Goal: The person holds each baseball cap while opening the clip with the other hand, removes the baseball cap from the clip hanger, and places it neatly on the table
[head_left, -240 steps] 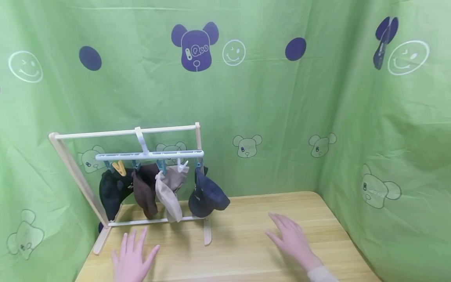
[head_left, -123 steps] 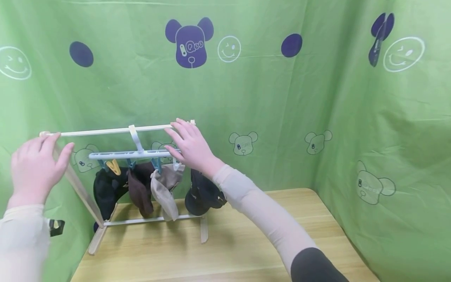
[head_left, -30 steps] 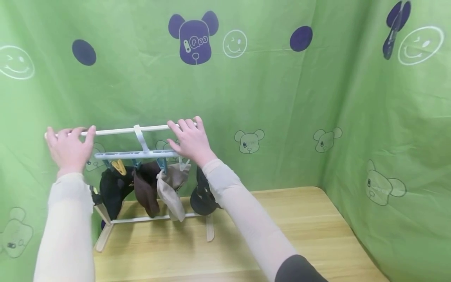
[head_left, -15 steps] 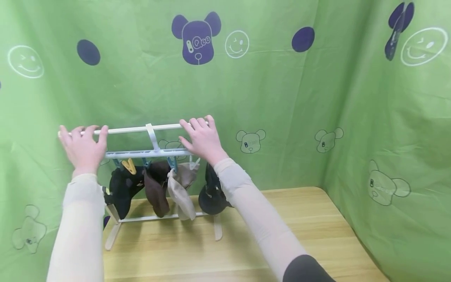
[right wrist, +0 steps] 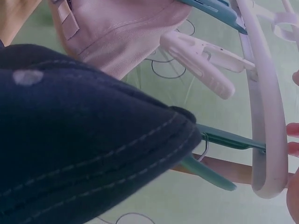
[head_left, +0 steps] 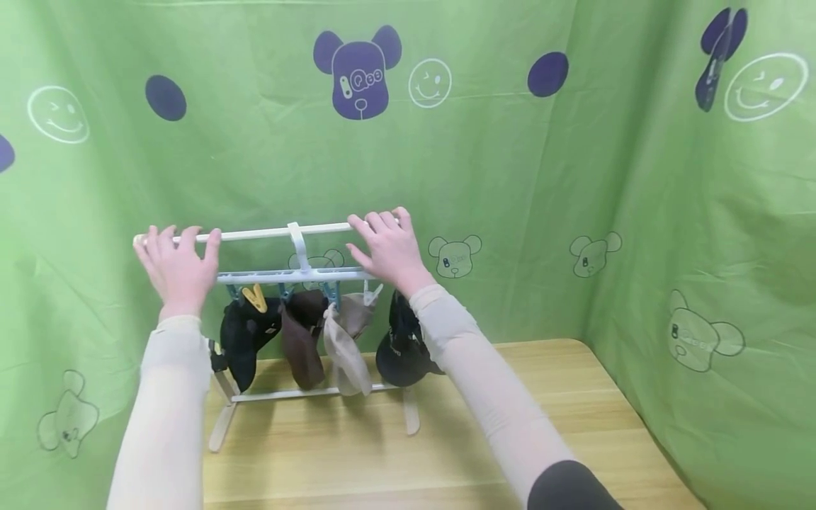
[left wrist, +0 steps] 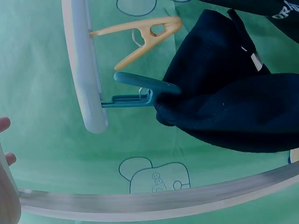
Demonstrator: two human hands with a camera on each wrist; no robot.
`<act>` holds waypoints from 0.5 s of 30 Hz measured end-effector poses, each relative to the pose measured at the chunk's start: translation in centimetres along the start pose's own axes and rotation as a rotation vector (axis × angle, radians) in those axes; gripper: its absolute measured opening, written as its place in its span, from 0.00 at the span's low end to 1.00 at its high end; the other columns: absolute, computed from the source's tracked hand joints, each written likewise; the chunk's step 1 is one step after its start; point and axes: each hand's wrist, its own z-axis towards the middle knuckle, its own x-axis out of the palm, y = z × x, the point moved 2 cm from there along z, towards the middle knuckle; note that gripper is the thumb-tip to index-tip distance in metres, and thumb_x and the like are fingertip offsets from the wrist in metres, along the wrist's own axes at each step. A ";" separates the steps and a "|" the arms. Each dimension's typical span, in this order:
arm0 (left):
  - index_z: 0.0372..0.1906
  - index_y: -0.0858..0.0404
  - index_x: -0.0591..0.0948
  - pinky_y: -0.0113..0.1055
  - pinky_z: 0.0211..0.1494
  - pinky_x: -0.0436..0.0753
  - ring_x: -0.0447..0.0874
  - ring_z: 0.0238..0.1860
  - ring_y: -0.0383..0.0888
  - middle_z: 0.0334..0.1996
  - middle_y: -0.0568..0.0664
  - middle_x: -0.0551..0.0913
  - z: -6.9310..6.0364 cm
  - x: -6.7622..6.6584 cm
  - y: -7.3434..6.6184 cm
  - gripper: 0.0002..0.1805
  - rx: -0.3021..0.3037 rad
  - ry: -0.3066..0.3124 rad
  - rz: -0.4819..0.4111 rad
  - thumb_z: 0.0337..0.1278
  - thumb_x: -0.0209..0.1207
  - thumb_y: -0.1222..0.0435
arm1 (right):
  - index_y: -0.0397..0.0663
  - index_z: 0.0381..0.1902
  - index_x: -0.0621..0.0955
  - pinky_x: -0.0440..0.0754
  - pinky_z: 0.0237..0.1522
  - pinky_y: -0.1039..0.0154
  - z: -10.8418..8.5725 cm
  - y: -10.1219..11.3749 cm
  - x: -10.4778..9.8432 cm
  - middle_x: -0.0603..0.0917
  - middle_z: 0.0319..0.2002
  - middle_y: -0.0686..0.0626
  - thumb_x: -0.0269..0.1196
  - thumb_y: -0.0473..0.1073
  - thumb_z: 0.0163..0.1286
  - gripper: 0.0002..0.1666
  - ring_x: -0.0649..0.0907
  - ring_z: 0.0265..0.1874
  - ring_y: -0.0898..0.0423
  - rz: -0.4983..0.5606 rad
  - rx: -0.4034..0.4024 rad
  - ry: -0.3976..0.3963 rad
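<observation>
Grasping the top bar [head_left: 255, 234] of the rack [head_left: 411, 412], I have the left hand [head_left: 181, 273] and right hand [head_left: 392, 248] both curled over it, the rack standing on the left half of the table [head_left: 605, 418]. Four caps [head_left: 301, 350] already hang pegged from the hanger [head_left: 344, 274] — pegging looks done, though what handling is left I can't tell. The rack's long axis runs left to right, feet pointing toward the near edge.

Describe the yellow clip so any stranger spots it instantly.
On the table stands a drying rack; its top rail carries a pale blue hanger. Near the hanger's left end, by the leftmost cap, hangs the yellow clip; the other clips are teal or white.
</observation>
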 end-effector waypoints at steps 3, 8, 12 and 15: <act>0.66 0.61 0.71 0.59 0.77 0.25 0.39 0.78 0.64 0.72 0.67 0.59 -0.1 0.3 -0.4 0.41 0.016 -0.001 0.016 0.67 0.32 0.34 | 0.65 0.65 0.71 0.62 0.64 0.52 -0.3 -0.6 -0.3 0.80 0.47 0.56 0.52 0.66 0.69 0.30 0.77 0.48 0.55 0.002 -0.001 -0.006; 0.67 0.58 0.70 0.59 0.77 0.26 0.41 0.78 0.63 0.72 0.66 0.60 -0.3 0.9 -1.0 0.41 0.042 -0.023 0.008 0.66 0.32 0.33 | 0.64 0.64 0.72 0.63 0.63 0.52 -0.7 -1.6 -0.7 0.81 0.47 0.55 0.53 0.65 0.69 0.29 0.78 0.47 0.54 0.018 -0.004 -0.023; 0.68 0.55 0.69 0.59 0.77 0.26 0.41 0.78 0.61 0.73 0.64 0.61 -0.5 1.5 -1.3 0.39 0.057 -0.043 -0.006 0.67 0.34 0.34 | 0.63 0.64 0.72 0.63 0.63 0.52 -1.2 -2.2 -1.0 0.81 0.46 0.54 0.54 0.64 0.69 0.29 0.78 0.46 0.53 0.041 0.003 -0.021; 0.69 0.53 0.68 0.59 0.78 0.26 0.42 0.78 0.60 0.73 0.62 0.61 -0.8 1.9 -1.7 0.38 0.074 -0.058 -0.002 0.66 0.35 0.34 | 0.63 0.63 0.73 0.63 0.63 0.52 -1.7 -2.8 -1.2 0.81 0.46 0.54 0.54 0.64 0.68 0.29 0.78 0.46 0.53 0.045 0.004 -0.031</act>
